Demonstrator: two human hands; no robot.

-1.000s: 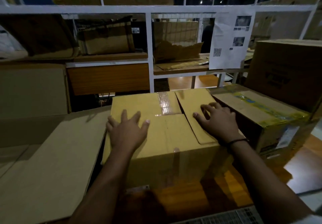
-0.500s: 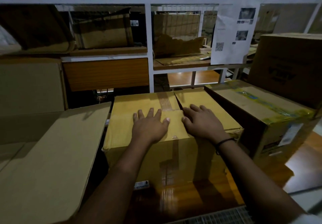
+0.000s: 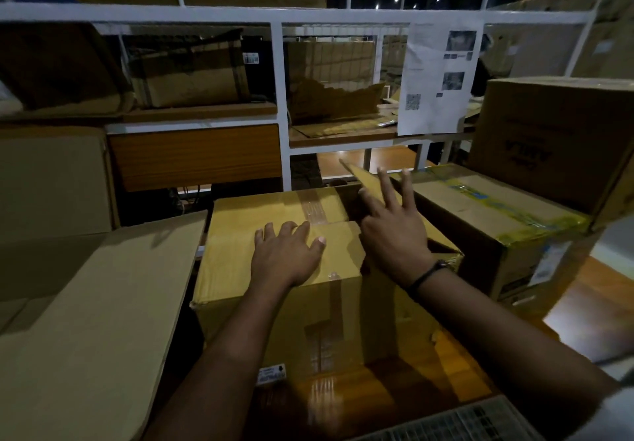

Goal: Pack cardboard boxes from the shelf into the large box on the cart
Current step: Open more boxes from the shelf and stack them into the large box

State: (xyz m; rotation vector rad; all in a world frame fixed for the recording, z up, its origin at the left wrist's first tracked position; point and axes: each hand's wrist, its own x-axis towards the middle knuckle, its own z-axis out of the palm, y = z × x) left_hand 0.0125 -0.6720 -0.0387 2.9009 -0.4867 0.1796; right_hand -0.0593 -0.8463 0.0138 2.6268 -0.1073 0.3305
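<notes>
Box point(image 3: 284, 310) on shelf point(image 3: 346, 396), 12 o'clock | my left hand point(image 3: 286, 257) flat on top, fingers loosely together, steadying it | my right hand point(image 3: 394, 231), 1 o'clock, fingers straight and apart, props loose flap point(image 3: 360, 174) up, I guess to check inside

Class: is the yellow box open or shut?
Partly open: the right hand lifts one flap, showing a dark gap; the left hand presses the other flat.

The left hand point(image 3: 286, 255) lies flat, palm down; the right hand point(image 3: 394, 231) is lifted, fingers straight and spread.
</notes>
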